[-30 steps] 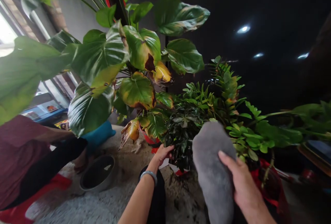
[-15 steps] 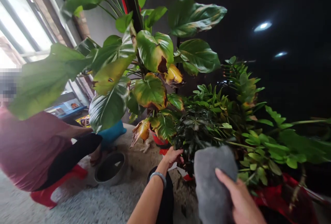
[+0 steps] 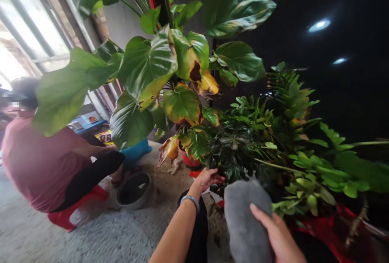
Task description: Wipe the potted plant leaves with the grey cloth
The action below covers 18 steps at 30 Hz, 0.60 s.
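Observation:
My right hand (image 3: 278,236) grips a grey cloth (image 3: 244,218), held upright in front of the low plants. My left hand (image 3: 206,178), a bangle on its wrist, reaches into the dark-leaved small plant (image 3: 234,153); its fingers curl at the leaves, and I cannot make out whether they hold one. A big-leaved plant (image 3: 152,76) with yellowed, brown-edged leaves rises behind in a red pot (image 3: 189,161). Bright green feathery fronds (image 3: 304,161) spread to the right.
Another person in a red shirt (image 3: 39,161) squats on a red stool (image 3: 67,214) at the left. A round grey bowl (image 3: 133,190) sits on the gritty floor. A blue pot (image 3: 135,151) stands behind it. Red pots (image 3: 334,230) are at lower right. A window is at the upper left.
The view has swung left, bringing the other person further into view. My right hand with the cloth has dropped lower in the picture. My left hand stays at the dark plant.

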### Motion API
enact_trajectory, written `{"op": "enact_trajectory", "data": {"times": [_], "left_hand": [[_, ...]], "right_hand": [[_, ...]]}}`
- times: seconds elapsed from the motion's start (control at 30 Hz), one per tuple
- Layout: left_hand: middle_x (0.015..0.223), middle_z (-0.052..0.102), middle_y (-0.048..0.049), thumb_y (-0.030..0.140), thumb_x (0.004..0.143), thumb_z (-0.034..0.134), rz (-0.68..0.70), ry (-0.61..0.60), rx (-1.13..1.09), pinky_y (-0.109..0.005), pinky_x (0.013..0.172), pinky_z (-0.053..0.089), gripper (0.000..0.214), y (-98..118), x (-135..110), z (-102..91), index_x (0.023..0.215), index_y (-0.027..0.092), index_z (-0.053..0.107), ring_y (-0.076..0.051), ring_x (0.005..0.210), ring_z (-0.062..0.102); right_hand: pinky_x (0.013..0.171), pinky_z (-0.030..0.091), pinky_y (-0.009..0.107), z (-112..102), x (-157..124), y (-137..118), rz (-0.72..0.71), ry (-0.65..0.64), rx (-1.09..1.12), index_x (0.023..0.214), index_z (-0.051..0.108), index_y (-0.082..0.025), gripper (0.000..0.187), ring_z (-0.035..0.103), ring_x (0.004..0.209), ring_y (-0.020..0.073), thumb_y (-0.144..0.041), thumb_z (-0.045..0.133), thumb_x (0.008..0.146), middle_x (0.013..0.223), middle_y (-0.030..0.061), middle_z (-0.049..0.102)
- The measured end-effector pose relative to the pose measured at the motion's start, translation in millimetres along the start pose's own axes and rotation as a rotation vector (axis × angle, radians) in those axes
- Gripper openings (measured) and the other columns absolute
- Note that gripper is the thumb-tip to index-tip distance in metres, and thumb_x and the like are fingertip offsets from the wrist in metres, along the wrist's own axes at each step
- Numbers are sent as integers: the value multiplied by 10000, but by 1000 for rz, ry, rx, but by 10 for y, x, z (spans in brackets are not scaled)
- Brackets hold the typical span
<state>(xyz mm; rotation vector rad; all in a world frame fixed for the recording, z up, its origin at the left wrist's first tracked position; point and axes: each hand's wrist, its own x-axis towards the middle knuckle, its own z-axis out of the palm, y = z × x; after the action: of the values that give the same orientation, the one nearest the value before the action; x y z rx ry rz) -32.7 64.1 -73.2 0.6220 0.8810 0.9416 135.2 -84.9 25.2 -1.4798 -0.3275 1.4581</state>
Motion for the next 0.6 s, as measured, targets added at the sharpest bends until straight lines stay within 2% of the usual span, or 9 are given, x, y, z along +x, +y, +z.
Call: {"op": "enact_trajectory", "data": {"times": [0.07, 0.13, 0.2, 0.27, 0.37, 0.43, 0.5, 0.53, 0.6], "left_hand": [[586, 655, -54, 127, 777, 616, -14, -15, 2, -338, 656, 512, 83, 13, 0, -21, 765, 134, 535, -199, 573, 669], [597, 665, -70, 138, 792, 613, -36, -42, 7, -330, 676, 510, 67, 22, 7, -36, 780, 126, 548, -203, 603, 680], [598, 666, -70, 159, 794, 625, -53, -64, 17, -326, 691, 509, 79, 24, 17, -43, 778, 127, 555, -203, 625, 686], [593, 656, -54, 165, 790, 633, -61, -61, 26, -325, 692, 510, 88, 20, 26, -41, 763, 129, 558, -196, 619, 681], [564, 627, -15, 145, 783, 631, -35, -7, 34, -313, 659, 511, 75, 14, 27, -34, 745, 133, 567, -158, 548, 638], [559, 617, 7, 130, 777, 633, -18, 25, 32, -293, 639, 508, 64, 18, 20, -35, 754, 140, 574, -133, 523, 611], [573, 624, 7, 129, 776, 632, -23, 23, 28, -283, 628, 506, 55, 32, 7, -43, 777, 143, 579, -137, 543, 624], [586, 632, -4, 136, 781, 628, -33, 10, 28, -286, 627, 507, 48, 43, -1, -48, 785, 138, 581, -149, 562, 639], [606, 643, -30, 151, 790, 625, -48, -21, 30, -298, 626, 506, 49, 67, -18, -56, 793, 124, 584, -177, 589, 662]], "right_hand": [[750, 565, 448, -30, 10, -298, -211, 113, 97, 771, 690, -167, 442, 703, 818, 350, -367, 823, 400, 654, 60, 741], [774, 565, 442, 13, 139, -627, -444, 225, 233, 763, 674, -195, 382, 702, 812, 318, -321, 804, 427, 639, 25, 732], [786, 569, 434, 112, 322, -803, -525, 254, 349, 746, 656, -216, 324, 703, 811, 295, -285, 775, 452, 610, -2, 721], [760, 579, 438, 224, 463, -716, -384, 172, 370, 702, 642, -219, 273, 710, 787, 299, -275, 751, 459, 552, -4, 701], [710, 585, 448, 286, 445, -193, -17, -29, 205, 643, 647, -193, 249, 717, 776, 334, -317, 758, 459, 518, 48, 695], [693, 582, 440, 222, 279, 149, 108, -72, 99, 653, 662, -177, 297, 719, 772, 340, -354, 789, 452, 544, 70, 710], [670, 580, 431, 115, 87, 260, 118, -43, 70, 701, 678, -169, 363, 720, 730, 330, -372, 818, 436, 580, 63, 726], [658, 579, 426, 66, 14, 204, 84, -19, 84, 729, 684, -166, 391, 718, 703, 321, -375, 826, 430, 598, 58, 733], [651, 578, 413, 4, -37, -92, -55, 28, 155, 762, 692, -157, 413, 714, 664, 303, -360, 827, 428, 622, 54, 741]]}}
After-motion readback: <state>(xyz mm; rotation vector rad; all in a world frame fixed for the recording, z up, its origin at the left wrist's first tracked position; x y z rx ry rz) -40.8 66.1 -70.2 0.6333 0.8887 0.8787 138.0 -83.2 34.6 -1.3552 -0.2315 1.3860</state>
